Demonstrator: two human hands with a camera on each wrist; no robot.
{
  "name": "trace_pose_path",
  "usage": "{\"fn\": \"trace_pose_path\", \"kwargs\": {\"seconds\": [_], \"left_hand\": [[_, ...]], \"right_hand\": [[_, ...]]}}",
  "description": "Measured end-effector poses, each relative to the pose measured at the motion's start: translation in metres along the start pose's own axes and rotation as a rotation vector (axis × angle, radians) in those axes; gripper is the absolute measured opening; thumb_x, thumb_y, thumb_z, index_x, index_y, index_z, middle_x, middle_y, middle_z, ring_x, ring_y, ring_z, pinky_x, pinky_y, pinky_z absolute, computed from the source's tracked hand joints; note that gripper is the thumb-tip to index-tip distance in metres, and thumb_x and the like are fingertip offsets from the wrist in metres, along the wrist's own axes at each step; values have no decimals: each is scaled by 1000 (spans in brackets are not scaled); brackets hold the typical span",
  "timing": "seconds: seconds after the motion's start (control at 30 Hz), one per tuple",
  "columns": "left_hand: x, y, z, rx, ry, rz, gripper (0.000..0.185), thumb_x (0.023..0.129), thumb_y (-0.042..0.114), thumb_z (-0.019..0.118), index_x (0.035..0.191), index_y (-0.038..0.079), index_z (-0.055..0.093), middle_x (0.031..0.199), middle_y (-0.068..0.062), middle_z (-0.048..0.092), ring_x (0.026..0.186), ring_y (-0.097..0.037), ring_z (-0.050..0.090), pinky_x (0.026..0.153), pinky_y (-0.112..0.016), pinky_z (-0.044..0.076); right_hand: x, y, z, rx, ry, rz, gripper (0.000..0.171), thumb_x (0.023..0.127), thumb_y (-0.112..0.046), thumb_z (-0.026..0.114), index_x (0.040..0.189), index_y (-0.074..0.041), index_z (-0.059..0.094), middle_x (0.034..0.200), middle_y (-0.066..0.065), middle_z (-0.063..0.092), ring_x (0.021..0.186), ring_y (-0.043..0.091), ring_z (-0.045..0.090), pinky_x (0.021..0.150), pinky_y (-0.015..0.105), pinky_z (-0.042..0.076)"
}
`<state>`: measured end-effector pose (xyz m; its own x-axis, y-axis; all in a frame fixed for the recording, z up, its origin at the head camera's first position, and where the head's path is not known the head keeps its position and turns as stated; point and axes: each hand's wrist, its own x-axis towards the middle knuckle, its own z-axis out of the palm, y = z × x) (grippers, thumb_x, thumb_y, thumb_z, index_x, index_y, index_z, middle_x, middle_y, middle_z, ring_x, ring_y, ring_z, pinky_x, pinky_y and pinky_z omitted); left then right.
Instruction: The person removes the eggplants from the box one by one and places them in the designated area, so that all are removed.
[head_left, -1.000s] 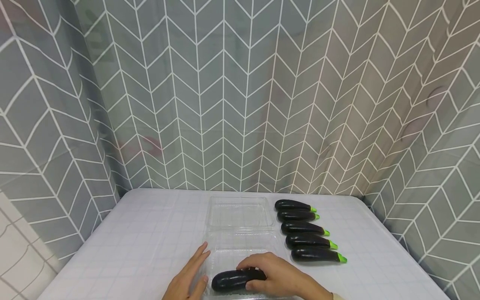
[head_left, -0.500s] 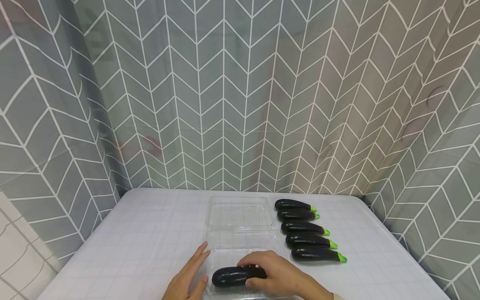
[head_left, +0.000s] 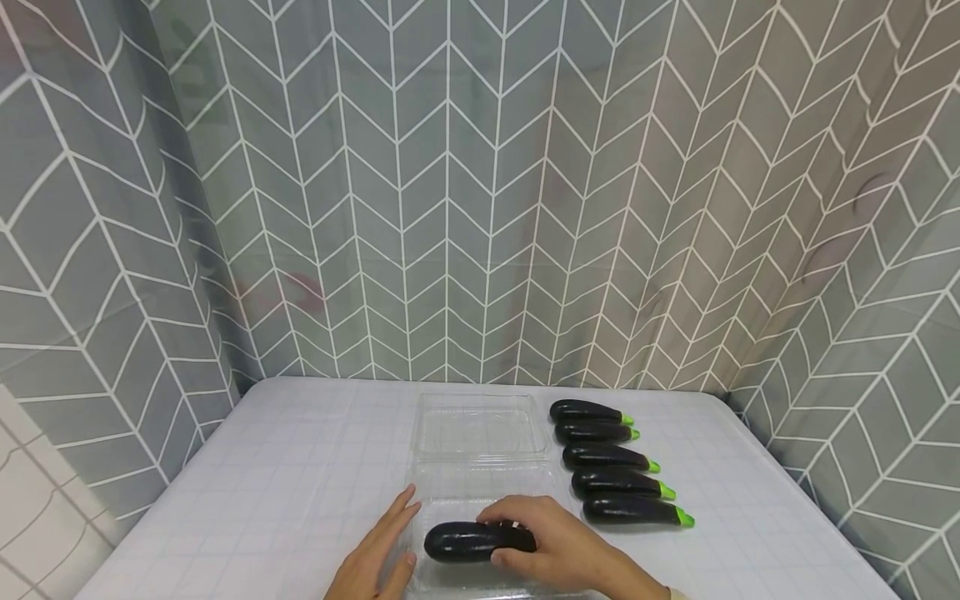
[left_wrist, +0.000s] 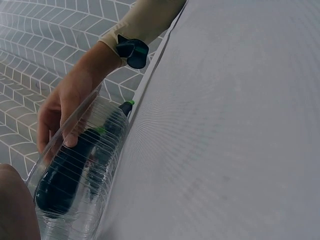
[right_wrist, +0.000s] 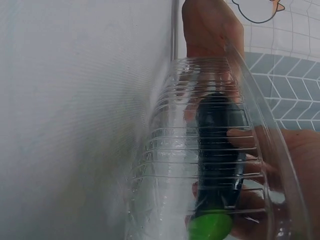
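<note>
My right hand grips a dark eggplant by its stem end, fingers over the far side and thumb on the near side. The eggplant lies crosswise within the base of a clear plastic clamshell container, whose lid is folded back. In the right wrist view its green stem cap shows through the ribbed wall. My left hand stays at the container's left side, fingers extended along it and thumb near its edge. Through the wall, the left wrist view shows the held eggplant.
Several more eggplants with bright green stems lie in a column right of the container. A white cloth covers the table. Grey curtains with white zigzag lines hang behind and at both sides.
My right hand has shifted the eggplant slightly away from me, toward the middle of the container base. The left hand and the other eggplants have stayed in place.
</note>
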<state>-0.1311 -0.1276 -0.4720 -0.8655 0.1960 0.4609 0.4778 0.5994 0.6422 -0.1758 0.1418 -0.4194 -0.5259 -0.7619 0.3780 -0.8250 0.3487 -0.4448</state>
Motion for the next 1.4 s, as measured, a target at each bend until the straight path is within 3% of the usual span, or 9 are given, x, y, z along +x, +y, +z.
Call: {"fn": "trace_pose_path", "kwargs": {"seconds": [0.13,0.23,0.4,0.5,0.63,0.73,0.9,1.13,1.4], "left_hand": [[1,-1,1,22,20,29,54,84,7,66,135,14,50,146,9,34,128,-13,37,93,-45,43],[1,-2,1,9,16,5,52,85,9,65,134,13,51,146,11,34,129,-10,35,94,-45,42],[1,-2,1,27,14,29,50,86,9,64,134,10,51,147,5,35,129,-16,37,94,-47,42],[0,-2,1,13,-17,3,50,87,10,64,135,9,49,147,4,34,129,-20,37,95,-49,41],[-1,0,1,-41,-64,-83,51,89,13,63,138,12,47,148,7,31,131,-20,33,98,-52,36],[-1,1,1,-57,-65,-99,52,89,13,63,138,13,47,148,8,31,131,-17,32,99,-51,35],[0,0,0,-57,-61,-68,50,90,14,62,138,12,47,148,7,31,131,-17,33,97,-51,37],[1,-2,2,26,16,30,52,83,6,67,133,9,52,146,4,36,128,-15,38,93,-46,43],[2,0,2,46,26,18,51,82,6,67,131,8,53,146,4,36,128,-16,38,94,-46,42]], "right_hand": [[0,1,0,1,-2,1,33,87,-25,67,119,-16,60,110,-11,61,96,2,56,83,26,49],[-1,1,-1,10,-10,11,33,88,-26,66,119,-16,60,111,-11,61,96,2,56,82,26,49],[-2,1,-5,39,-3,34,32,88,-25,66,118,-17,60,109,-10,62,91,2,56,79,25,50],[-3,0,-7,59,26,30,31,88,-23,67,118,-17,60,107,-10,62,88,3,57,76,23,50],[-3,-1,-10,73,58,23,31,88,-21,67,118,-17,60,107,-9,63,89,5,58,77,25,51],[-2,-5,-12,77,62,48,31,88,-23,67,118,-20,60,108,-10,62,90,5,58,79,26,51],[-1,-9,-17,58,81,63,31,88,-25,67,117,-22,60,107,-12,62,90,4,58,78,26,51],[-4,-9,-25,52,128,15,31,88,-22,68,118,-19,60,107,-9,63,91,7,59,79,28,51],[-12,-10,-34,60,121,119,32,87,-24,68,118,-24,60,109,-13,62,94,6,58,81,30,51]]}}
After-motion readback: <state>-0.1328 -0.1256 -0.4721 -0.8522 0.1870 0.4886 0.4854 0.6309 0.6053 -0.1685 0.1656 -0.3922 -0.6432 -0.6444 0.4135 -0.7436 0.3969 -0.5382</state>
